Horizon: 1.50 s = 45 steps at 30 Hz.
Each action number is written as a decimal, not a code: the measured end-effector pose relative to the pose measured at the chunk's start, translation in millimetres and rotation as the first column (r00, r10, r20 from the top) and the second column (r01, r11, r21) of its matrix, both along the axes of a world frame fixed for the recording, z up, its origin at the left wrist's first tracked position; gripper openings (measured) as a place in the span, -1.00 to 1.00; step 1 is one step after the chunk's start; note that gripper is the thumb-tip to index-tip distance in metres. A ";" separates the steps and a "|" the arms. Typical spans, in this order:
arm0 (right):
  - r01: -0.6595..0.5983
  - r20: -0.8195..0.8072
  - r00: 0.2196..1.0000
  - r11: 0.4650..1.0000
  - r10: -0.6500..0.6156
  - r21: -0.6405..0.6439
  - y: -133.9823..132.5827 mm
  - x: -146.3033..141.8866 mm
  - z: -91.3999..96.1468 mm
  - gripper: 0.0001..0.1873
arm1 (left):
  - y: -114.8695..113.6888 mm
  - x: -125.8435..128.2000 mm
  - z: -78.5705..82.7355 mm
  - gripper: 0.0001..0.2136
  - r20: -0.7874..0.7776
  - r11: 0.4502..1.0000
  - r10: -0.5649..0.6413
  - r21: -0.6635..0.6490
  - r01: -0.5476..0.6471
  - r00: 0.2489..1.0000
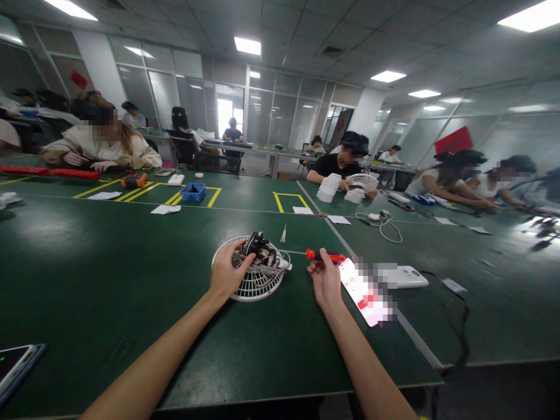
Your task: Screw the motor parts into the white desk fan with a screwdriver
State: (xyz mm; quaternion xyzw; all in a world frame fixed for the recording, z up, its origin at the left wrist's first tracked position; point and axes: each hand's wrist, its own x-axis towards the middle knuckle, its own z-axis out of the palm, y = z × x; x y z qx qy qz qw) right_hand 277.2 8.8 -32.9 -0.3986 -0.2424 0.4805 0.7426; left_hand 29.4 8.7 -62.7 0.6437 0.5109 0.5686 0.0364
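A round white fan grille (pixel 258 289) lies on the green table, with a black motor part (pixel 259 245) and a coiled grey cable (pixel 273 269) on top of it. My left hand (pixel 230 268) grips the grille's left side, its thumb reaching toward the motor part. In my right hand (pixel 326 277) is a screwdriver (pixel 326 255) with a red and black handle. Its thin shaft points left, toward the motor part; whether the tip touches it I cannot tell. Behind the grille lies a small clear-handled screwdriver (pixel 283 234).
Right of my right hand lies a lit phone (pixel 365 294), beside a white device (pixel 406 276) with a black cable. A blue tray (pixel 193 192) and an orange meter (pixel 133 179) stand farther back. Across the table a person (pixel 345 154) handles another white fan grille (pixel 362 182).
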 end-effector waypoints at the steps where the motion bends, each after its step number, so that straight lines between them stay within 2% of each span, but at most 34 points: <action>1: 0.003 -0.022 1.000 1.000 -0.003 -0.004 0.1 0.9 -0.4 -0.57 | 0.2 0.1 0.0 -0.65 0.001 1.000 0.000 -0.001 0.000 1.000; 4: 0.003 -0.058 0.998 1.000 -0.003 -0.001 0.9 3.7 -1.5 -0.60 | 0.0 0.5 0.4 -0.65 0.006 1.000 -0.003 0.000 0.003 1.000; 7: -0.012 -0.017 1.000 1.000 0.012 0.008 1.2 3.4 -1.5 -0.63 | -0.8 0.5 1.1 -0.65 0.005 1.000 -0.005 0.000 0.005 1.000; 13: -0.023 0.012 1.000 1.000 0.023 0.002 0.1 -2.4 0.2 -0.53 | 0.0 -0.5 -0.4 -0.65 0.002 1.000 -0.003 0.001 0.003 1.000; 17: 0.001 -0.039 0.999 1.000 -0.001 -0.015 -1.0 -1.0 0.7 -0.56 | 0.2 -0.5 -0.7 -0.65 -0.004 1.000 -0.001 0.002 0.001 1.000; 21: -0.041 -0.101 0.994 0.999 0.039 -0.023 -1.3 1.7 1.1 -0.59 | -0.7 0.3 1.4 -0.65 -0.002 1.000 0.000 0.001 0.000 1.000; 30: -0.070 -0.029 0.997 0.997 0.070 -0.009 -1.0 -4.3 0.3 -0.57 | -2.7 1.1 4.3 -0.65 0.001 1.000 0.002 -0.023 -0.002 1.000; 36: -0.086 -0.074 0.994 0.995 0.082 -0.047 -3.4 -0.1 1.6 -0.71 | -3.4 1.1 5.1 -0.66 0.007 1.000 0.001 -0.025 0.000 1.000; 40: -0.104 -0.098 0.990 0.994 0.099 -0.041 -2.6 0.6 1.1 -0.68 | -3.2 0.7 4.5 -0.65 0.008 1.000 -0.001 -0.030 0.001 1.000; 45: -0.023 -0.016 1.000 0.998 0.022 -0.051 -0.5 -2.3 -0.8 -0.61 | -1.9 0.5 2.2 -0.65 0.005 1.000 0.004 -0.025 -0.004 1.000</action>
